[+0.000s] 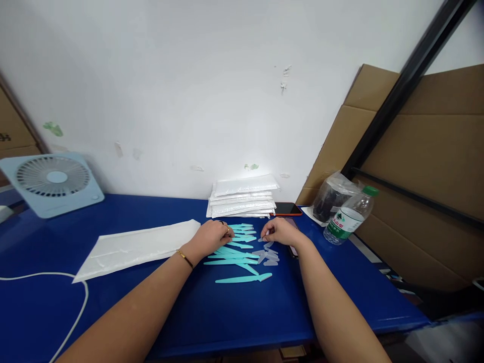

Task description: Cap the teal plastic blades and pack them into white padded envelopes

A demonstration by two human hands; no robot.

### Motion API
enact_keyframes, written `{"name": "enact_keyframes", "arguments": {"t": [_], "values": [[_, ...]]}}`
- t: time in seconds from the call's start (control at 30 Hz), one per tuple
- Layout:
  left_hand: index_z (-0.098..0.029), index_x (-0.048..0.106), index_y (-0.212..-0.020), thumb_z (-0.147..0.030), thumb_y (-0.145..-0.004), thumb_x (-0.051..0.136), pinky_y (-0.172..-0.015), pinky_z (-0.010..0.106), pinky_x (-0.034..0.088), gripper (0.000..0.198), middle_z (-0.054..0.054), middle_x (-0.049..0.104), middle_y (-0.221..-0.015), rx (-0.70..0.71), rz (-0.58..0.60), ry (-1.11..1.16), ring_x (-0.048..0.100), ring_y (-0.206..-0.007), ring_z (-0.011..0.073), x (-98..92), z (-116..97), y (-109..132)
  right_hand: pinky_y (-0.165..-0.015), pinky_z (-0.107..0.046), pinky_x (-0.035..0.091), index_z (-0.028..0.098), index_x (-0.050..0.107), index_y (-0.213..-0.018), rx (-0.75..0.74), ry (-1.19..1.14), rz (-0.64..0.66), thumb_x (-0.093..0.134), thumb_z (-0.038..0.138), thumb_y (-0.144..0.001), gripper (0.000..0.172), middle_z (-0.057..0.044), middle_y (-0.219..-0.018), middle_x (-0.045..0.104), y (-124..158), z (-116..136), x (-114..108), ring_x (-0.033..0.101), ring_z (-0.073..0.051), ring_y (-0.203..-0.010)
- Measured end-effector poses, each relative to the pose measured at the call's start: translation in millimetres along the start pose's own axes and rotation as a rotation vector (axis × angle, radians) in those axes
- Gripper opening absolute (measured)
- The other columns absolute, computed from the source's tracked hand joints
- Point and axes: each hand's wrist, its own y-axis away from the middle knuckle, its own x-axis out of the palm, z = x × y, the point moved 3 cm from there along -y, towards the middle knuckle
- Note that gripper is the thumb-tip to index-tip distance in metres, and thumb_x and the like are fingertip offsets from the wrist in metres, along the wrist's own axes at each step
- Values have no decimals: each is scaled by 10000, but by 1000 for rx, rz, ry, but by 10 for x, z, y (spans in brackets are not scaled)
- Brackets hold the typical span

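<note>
Several turquoise razor-like sticks [236,261] lie in a loose row on the blue table, their heads toward the right. My left hand [216,236] is at the left ends of the upper ones, its fingers bent together over a turquoise stick. Beside the stick heads is a small pile of clear plastic caps [270,258]. My right hand [278,232] is just above that pile, thumb and fingertips pinched on a small clear cap. A white padded envelope [139,247] lies flat to the left of my left hand.
Stacked white envelopes [244,196] stand against the wall, next to a phone [288,208]. Another phone lies partly under my right wrist. A water bottle [350,217] and a bagged dark item [328,201] are at the right, a blue fan [56,184] and white cable [83,297] at the left.
</note>
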Motion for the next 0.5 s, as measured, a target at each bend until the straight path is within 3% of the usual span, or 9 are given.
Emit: {"name": "enact_keyframes", "arguments": {"t": [0.5], "values": [[-249, 682, -823, -298, -809, 504, -662, 208, 403, 185, -10, 662, -874, -3, -10, 27, 588, -754, 134, 49, 99, -10, -563, -194, 419, 198, 728, -794, -150, 13, -15, 647, 302, -691, 168, -19, -752, 689, -38, 57, 48, 592, -123, -646]]}}
